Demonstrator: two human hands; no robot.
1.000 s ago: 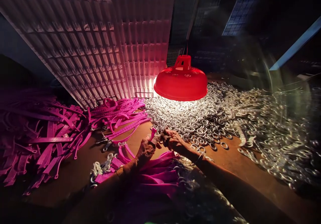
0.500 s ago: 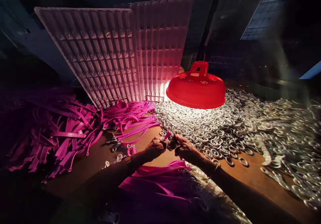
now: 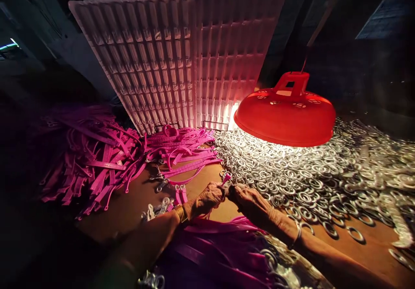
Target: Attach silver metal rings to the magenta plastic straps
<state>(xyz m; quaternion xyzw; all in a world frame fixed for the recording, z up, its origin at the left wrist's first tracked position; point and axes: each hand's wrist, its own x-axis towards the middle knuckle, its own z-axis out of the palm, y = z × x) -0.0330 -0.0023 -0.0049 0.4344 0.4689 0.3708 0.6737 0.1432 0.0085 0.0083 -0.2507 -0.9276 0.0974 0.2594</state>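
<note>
My left hand [image 3: 211, 197] is closed with a pink strap [image 3: 226, 178] pinched in it, the strap's short end sticking up past the fingers. Pressed up against it, my right hand [image 3: 250, 201] is also closed, knuckles upward. Whatever lies between its fingers is hidden in shadow. Below both hands, a bundle of pink straps [image 3: 214, 246] lies close to my body. Metal rings [image 3: 272, 161] form a large heap just beyond and to the right of my hands. Left of them, two short pink strap pieces with metal fittings [image 3: 180, 194] rest on the brown tabletop [image 3: 136, 202].
A red lamp [image 3: 285, 118] hangs low over the rings. Ribbed, translucent panels [image 3: 142, 60] stand upright at the back. A big pile of pink straps [image 3: 97, 163] spreads at left, with more straps [image 3: 181, 144] by the panels. Metal hooks [image 3: 157, 209] lie near my left forearm.
My hands have come together from slightly apart, and the strap end shows beside the left fingers. The view has shifted, so the lamp and panels appear larger and farther right.
</note>
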